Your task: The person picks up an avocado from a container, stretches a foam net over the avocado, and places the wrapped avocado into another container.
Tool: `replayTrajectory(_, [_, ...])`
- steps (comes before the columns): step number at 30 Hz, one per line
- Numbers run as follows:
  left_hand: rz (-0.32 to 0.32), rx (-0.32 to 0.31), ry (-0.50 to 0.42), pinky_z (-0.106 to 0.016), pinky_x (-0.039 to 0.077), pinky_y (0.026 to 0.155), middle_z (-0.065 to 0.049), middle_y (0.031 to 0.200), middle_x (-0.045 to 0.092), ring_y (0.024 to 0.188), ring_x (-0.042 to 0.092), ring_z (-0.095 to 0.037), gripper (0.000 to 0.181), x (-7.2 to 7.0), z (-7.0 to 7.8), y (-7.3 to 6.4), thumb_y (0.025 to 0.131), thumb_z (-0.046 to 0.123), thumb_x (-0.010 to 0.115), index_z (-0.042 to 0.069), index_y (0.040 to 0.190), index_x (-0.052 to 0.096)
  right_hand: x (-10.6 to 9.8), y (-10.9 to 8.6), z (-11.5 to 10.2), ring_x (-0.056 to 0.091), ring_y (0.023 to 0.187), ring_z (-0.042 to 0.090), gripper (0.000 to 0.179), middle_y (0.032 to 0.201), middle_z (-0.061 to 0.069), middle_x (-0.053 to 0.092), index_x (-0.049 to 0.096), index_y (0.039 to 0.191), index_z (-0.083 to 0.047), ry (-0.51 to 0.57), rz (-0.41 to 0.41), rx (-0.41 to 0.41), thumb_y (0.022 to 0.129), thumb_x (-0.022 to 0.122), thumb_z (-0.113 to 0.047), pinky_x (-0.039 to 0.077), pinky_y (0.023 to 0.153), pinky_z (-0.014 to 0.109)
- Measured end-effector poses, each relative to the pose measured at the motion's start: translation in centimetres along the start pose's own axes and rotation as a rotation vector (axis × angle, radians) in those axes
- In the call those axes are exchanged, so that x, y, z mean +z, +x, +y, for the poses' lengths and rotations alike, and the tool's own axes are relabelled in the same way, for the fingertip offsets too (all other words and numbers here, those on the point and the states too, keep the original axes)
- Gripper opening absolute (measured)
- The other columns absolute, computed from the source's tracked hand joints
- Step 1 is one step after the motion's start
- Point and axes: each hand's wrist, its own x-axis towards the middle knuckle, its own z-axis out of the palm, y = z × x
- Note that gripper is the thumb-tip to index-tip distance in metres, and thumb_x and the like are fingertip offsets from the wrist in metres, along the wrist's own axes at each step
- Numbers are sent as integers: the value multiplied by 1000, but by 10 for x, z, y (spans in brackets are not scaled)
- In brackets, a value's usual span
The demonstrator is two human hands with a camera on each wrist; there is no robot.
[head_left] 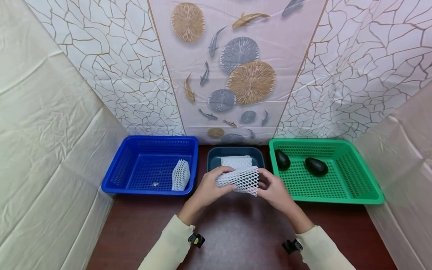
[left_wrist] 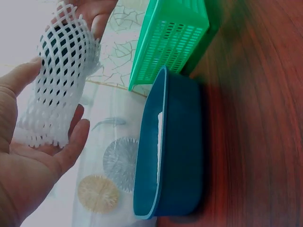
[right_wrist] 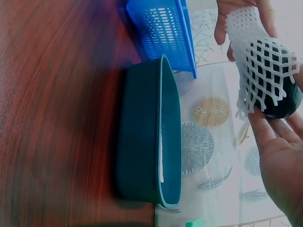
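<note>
Over the small teal tray (head_left: 212,157), my left hand (head_left: 210,187) grips a white foam net sleeve (head_left: 237,180) between thumb and fingers. My right hand (head_left: 276,192) holds a dark avocado (right_wrist: 285,105) at the sleeve's other end. In the right wrist view, the avocado sits partly inside the mesh, its rounded end sticking out by the fingers. Dark patches show through the netting (left_wrist: 61,61) in the left wrist view. More white foam sleeves (head_left: 236,161) lie in the tray. Two dark avocados (head_left: 316,166) rest in the green basket (head_left: 337,198).
At the left stands a blue basket (head_left: 145,190) with one white foam-netted item (head_left: 181,175) inside; its contents are hard to make out. All three containers stand along the back of the reddish-brown table (head_left: 236,240), against a patterned cloth (head_left: 233,123). Pale cloth walls flank both sides.
</note>
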Motion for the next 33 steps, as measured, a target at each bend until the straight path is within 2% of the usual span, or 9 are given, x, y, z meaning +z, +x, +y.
replayTrajectory(3, [-10,-7,-8,-34,51,95,3,135,66,112,61,-16,55,3,2,1,87,28,85,19,136,64,3,1,0,67,108,23,55,124,24,67,55,139,4,-8,7,2,86,66,12,58,87,24])
replayTrajectory(7, [-24,-1,7,-33,52,95,1,137,65,112,61,-16,61,6,4,3,86,30,86,17,140,62,7,2,1,62,89,8,44,103,19,66,58,124,8,-16,35,1,82,61,17,54,73,19])
replayTrajectory(10, [-37,-13,26,-33,54,95,0,139,64,113,61,-16,66,7,6,5,85,33,86,15,142,59,11,3,2,62,86,3,39,102,21,67,60,121,9,2,44,-11,83,68,15,54,72,18])
replayTrajectory(12, [-50,-25,43,-34,54,96,0,140,63,114,61,-16,69,7,6,5,84,35,87,15,144,57,12,3,2,64,89,2,43,107,22,69,60,125,9,2,42,-20,83,74,12,56,74,18])
replayTrajectory(15, [-74,-36,135,-36,55,97,0,141,64,115,62,-16,73,7,8,4,83,40,86,17,145,56,14,3,3,66,90,4,46,108,21,71,62,126,6,-56,37,-24,83,77,8,57,75,19])
replayTrajectory(19, [-118,-12,397,-39,56,97,-1,136,67,110,66,-15,78,4,12,4,82,53,84,17,145,55,16,2,5,68,90,8,41,102,16,73,63,122,2,-134,32,-36,83,78,5,58,74,22])
replayTrajectory(22, [-154,14,555,-39,57,94,-4,133,68,106,68,-16,86,6,16,4,80,57,83,17,148,50,18,3,4,69,95,12,41,106,16,73,64,120,0,-129,24,-57,83,80,3,59,77,24])
replayTrajectory(27, [-193,22,630,-38,59,90,-9,133,64,106,67,-19,94,13,18,4,80,54,85,17,154,39,23,6,2,64,100,12,37,113,7,67,65,115,-6,-189,23,-105,83,78,5,57,82,22])
replayTrajectory(33, [-175,7,673,-39,59,91,-9,130,62,104,65,-19,92,19,15,4,80,48,85,14,152,40,25,9,0,60,99,14,41,114,4,63,64,117,-8,-277,8,-144,80,74,8,56,81,25])
